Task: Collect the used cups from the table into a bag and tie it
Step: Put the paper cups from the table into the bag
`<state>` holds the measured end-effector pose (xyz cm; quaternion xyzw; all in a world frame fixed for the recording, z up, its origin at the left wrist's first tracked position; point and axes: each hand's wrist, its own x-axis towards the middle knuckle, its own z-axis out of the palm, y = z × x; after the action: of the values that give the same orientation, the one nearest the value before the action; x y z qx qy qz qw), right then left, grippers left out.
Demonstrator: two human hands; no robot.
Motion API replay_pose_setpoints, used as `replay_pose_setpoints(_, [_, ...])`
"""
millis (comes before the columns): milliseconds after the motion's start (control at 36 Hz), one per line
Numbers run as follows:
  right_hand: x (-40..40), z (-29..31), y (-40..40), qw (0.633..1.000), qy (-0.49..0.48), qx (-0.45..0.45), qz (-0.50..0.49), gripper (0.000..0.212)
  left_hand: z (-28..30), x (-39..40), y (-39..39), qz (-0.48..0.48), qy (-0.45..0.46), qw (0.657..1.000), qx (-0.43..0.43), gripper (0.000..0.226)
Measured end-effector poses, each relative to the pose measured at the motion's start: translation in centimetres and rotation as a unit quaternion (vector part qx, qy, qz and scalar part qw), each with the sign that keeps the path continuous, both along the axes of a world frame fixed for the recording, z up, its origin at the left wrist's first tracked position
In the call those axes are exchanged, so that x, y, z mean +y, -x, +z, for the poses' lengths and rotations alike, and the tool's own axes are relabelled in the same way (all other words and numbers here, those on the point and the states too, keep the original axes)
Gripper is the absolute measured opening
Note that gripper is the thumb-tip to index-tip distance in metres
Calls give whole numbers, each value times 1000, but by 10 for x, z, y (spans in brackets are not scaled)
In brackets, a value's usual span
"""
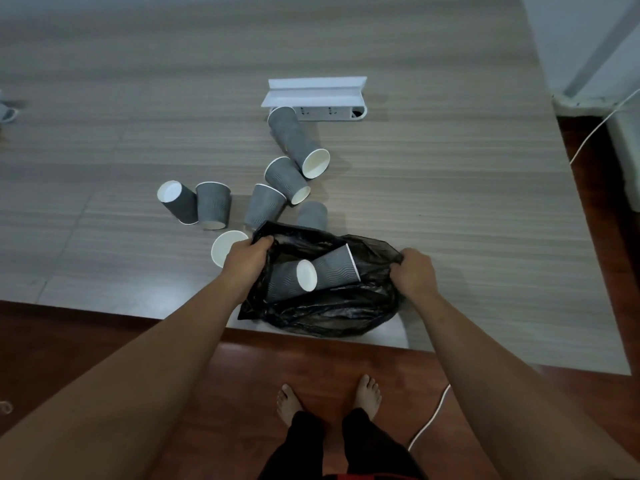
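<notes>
While both hands, left (pixel 246 255) and right (pixel 412 271), grip the black bag's (pixel 322 310) rim open, midway through collecting: two cups (pixel 313 277) bagged, seven (pixel 277 202) awaiting pickup on worktop (pixel 433 202).

Table (pixel 433 174): grey wood-grain top, near edge over red-brown floor. Black plastic bag (pixel 332 306) lies at the near edge, mouth open, two grey paper cups (pixel 304 277) inside. Beyond the bag, seven more grey ripple cups (pixel 213 204) scattered on the top, most tipped on their sides. Farther back, a white socket box (pixel 318 112) with raised lid (pixel 313 93), one long cup (pixel 298 140) touching it
</notes>
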<state>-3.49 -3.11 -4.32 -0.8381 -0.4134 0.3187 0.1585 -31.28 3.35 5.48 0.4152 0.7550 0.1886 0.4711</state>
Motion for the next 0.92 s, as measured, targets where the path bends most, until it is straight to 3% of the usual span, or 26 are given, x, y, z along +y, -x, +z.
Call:
replay_pose_setpoints(167, [5,25,-41,983,-113,8,-145,24,-3,-2,4,-18,37,999,24,37])
replay_pose_setpoints(333, [23,49,-57,995,-53,51,-60,24,-7,-2,2,-18,41,998,37,32])
replay_pose_setpoints(417, [49,66,-47,987,-99,102,-79,30,-8,1,1,-18,40,998,55,37])
replay_pose_setpoints(528, [85,85,-5,981,-165,92,-43,19,-4,4,1,-16,37,998,45,41])
replay_pose_setpoints(667, [114,73,64,991,-53,100,65,33,-5,3,7,-8,32,998,46,41])
replay_pose_setpoints(778, [124,60,93,990,62,106,66,80,-5,3,11,-8,27,998,47,43])
replay_pose_setpoints(917, [126,50,106,986,118,96,62,90,-7,0,13,-11,20,999,47,43])
